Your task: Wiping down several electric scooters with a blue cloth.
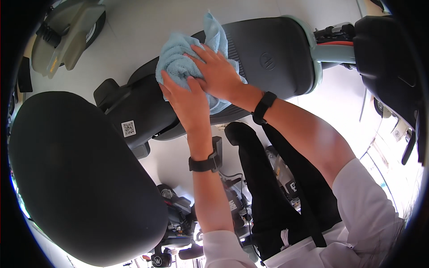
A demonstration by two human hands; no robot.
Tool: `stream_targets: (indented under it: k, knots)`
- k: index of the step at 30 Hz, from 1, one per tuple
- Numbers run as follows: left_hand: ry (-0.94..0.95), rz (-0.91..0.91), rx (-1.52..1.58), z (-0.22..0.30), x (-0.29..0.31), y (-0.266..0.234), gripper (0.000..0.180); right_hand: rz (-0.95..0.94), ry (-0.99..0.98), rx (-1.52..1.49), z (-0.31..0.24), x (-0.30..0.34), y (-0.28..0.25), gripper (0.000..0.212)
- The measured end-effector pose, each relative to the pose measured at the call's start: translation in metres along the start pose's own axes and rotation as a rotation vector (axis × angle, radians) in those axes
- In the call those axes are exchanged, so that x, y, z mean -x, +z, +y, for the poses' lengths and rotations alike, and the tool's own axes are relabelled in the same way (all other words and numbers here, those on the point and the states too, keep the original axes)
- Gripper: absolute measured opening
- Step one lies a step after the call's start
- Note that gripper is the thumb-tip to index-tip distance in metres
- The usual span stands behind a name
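Note:
A crumpled light blue towel (178,51) lies bunched on the black seat (277,53) of a scooter, over its ribbed middle part. My left hand (185,100) grips the towel's near left side, its thumb and fingers pressed into the folds. My right hand (220,75) lies beside it, fingers curled into the cloth and palm down, holding the bunch from the right. The hands nearly touch. Some fingertips are buried in the towel, and the cloth hides the seat beneath it.
A large black rounded panel (85,178) fills the left side. Left of the towel, a black body part carries a square code sticker (128,128). A pale green rail (316,53) rounds the seat's right end, near a black case (384,53). Another scooter (71,35) stands far left.

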State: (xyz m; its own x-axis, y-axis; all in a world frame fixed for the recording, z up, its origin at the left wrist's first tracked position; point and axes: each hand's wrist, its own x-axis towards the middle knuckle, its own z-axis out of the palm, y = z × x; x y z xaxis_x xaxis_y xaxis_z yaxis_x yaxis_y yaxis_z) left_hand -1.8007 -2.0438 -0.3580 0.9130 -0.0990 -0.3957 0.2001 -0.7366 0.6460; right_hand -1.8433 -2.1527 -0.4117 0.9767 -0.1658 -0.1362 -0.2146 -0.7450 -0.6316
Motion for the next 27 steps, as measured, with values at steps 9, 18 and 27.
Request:
stream_targets:
  k: [9,18,27]
  knots:
    - [-0.121,0.112,0.166,0.0,-0.03,0.023,0.073,0.065,0.012,0.022,-0.002,-0.011,0.01,0.075]
    - [-0.163,0.222,0.267,0.02,-0.034,0.04,0.063,0.019,-0.037,0.045,0.004,-0.026,0.0,0.075]
    - [0.093,0.497,0.009,0.004,-0.042,0.013,0.045,0.106,-0.119,-0.216,-0.011,-0.034,0.0,0.064]
